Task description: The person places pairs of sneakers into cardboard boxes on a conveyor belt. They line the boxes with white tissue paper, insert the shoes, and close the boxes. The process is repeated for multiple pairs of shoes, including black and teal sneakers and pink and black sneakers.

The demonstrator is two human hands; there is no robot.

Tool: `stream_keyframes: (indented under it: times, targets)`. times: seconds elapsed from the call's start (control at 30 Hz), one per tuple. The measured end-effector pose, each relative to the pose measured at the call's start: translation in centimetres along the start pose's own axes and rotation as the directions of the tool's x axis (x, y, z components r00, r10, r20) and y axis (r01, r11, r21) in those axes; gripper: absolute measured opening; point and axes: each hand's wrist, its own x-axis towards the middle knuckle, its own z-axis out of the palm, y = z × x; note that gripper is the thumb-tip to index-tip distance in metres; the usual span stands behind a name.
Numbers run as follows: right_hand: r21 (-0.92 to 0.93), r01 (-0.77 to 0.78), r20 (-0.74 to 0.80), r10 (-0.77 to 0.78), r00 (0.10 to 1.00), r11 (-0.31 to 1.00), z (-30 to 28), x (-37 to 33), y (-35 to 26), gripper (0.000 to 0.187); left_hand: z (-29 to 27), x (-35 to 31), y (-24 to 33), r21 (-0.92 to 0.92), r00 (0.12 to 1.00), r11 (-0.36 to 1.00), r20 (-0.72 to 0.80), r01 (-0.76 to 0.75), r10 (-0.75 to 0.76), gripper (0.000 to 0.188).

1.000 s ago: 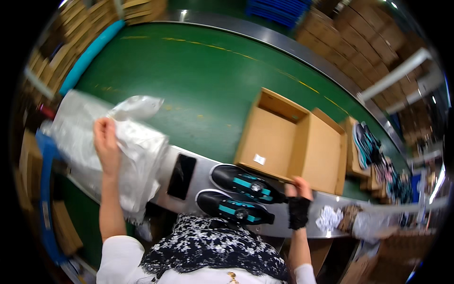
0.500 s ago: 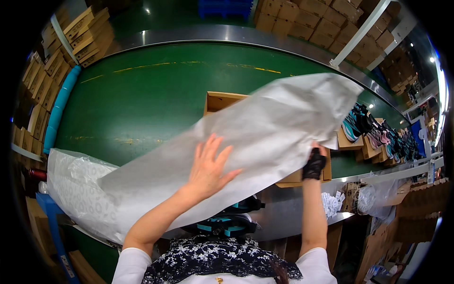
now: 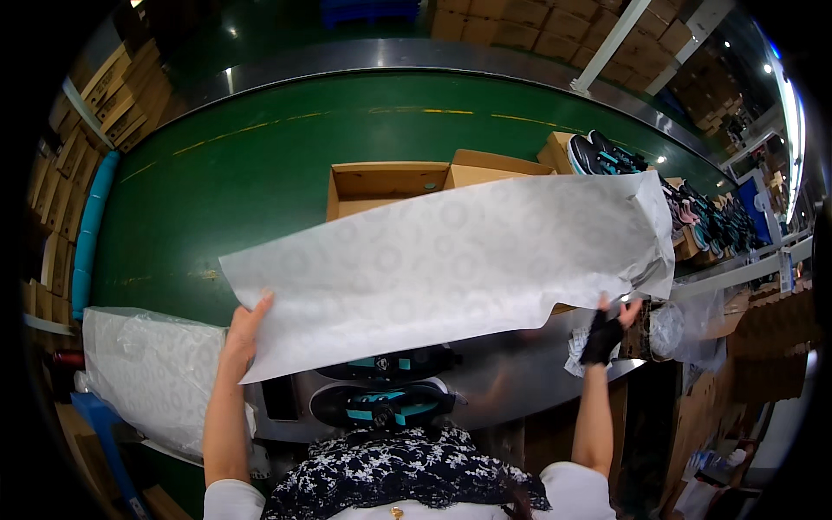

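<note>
A long sheet of white wrapping paper (image 3: pixel 451 251) with faint grey rings stretches between my hands, over an open brown shoebox (image 3: pixel 381 173). My left hand (image 3: pixel 246 329) is closed on the sheet's left edge, thumb on top. At the crumpled right end, my right hand (image 3: pixel 609 331), in a black fingerless glove, grips the lower edge between thumb and fingers. Close to my body, a black and teal shoe (image 3: pixel 381 406) lies on the metal ledge. Another black and teal shoe (image 3: pixel 390 362) is partly covered by the paper.
A plastic-wrapped paper stack (image 3: pixel 152 373) lies at the left. The shoebox stands on a green belt (image 3: pixel 234 191). More shoes (image 3: pixel 598 156) sit on boxes at the right. A dark flat rectangular object (image 3: pixel 280 399) lies beside the near shoe. Cartons (image 3: pixel 520 35) are stacked beyond the belt.
The sheet has come off the wrapped stack and now hangs over the shoebox. My left hand has moved left from the sheet's middle to its edge; my right hand has moved right.
</note>
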Motion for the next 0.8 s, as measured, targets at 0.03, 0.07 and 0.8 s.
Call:
stream_keyframes:
  times: [0.03,0.07,0.8]
  targets:
    - [-0.001,-0.001,-0.008,0.001,1.000,1.000,-0.2,-2.7,-1.1,0.074,0.4,0.1,-0.5,0.001,1.000,1.000,0.006,-0.005,0.005,0.056]
    - [0.085,0.106,0.451,-0.134,0.882,0.991,-0.6,-5.5,-1.8,0.051,1.0,0.7,-1.6,-0.062,0.995,0.998,0.096,-0.018,0.024,0.048]
    - [0.333,-0.544,0.892,-0.069,0.448,0.771,8.2,-5.8,-19.7,0.022,-0.8,5.4,11.1,0.854,0.523,0.273,-0.002,-0.443,0.852,0.030]
